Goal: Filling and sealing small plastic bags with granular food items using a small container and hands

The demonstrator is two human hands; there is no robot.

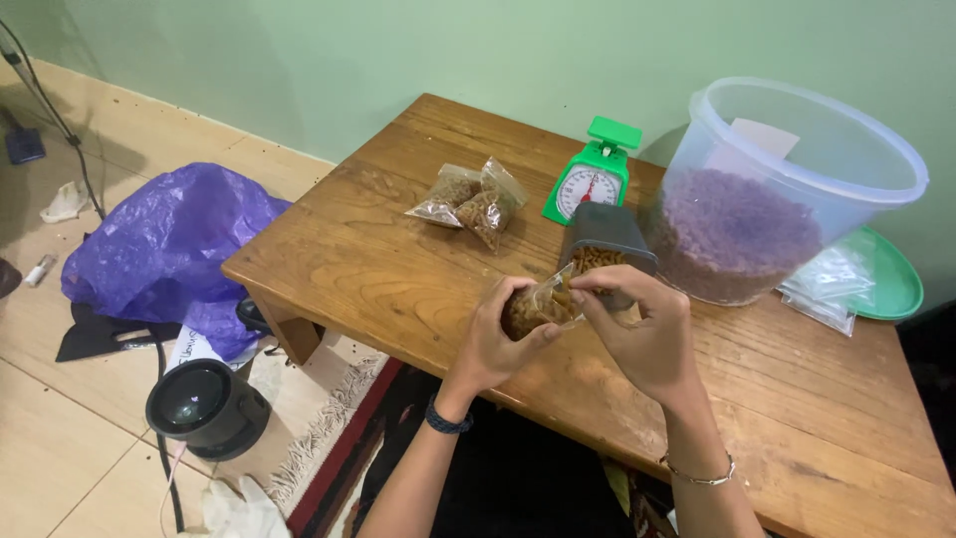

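My left hand (pixel 495 340) cups a small clear plastic bag (pixel 535 306) filled with brown snack pieces, just above the low wooden table (pixel 398 269). My right hand (pixel 645 334) pinches the bag's top edge from the right. Right behind the hands stands a dark grey scoop-like container (pixel 612 229) with more of the brown pieces in it. Two filled small bags (pixel 472 199) lie farther back on the table.
A green kitchen scale (pixel 594 171) stands at the back. A large clear tub (pixel 767 189) of brown pieces sits at right, with empty plastic bags (pixel 827 289) on a green lid (pixel 891 279). On the floor at left lie a purple plastic bag (pixel 169 244) and a black round device (pixel 204 406).
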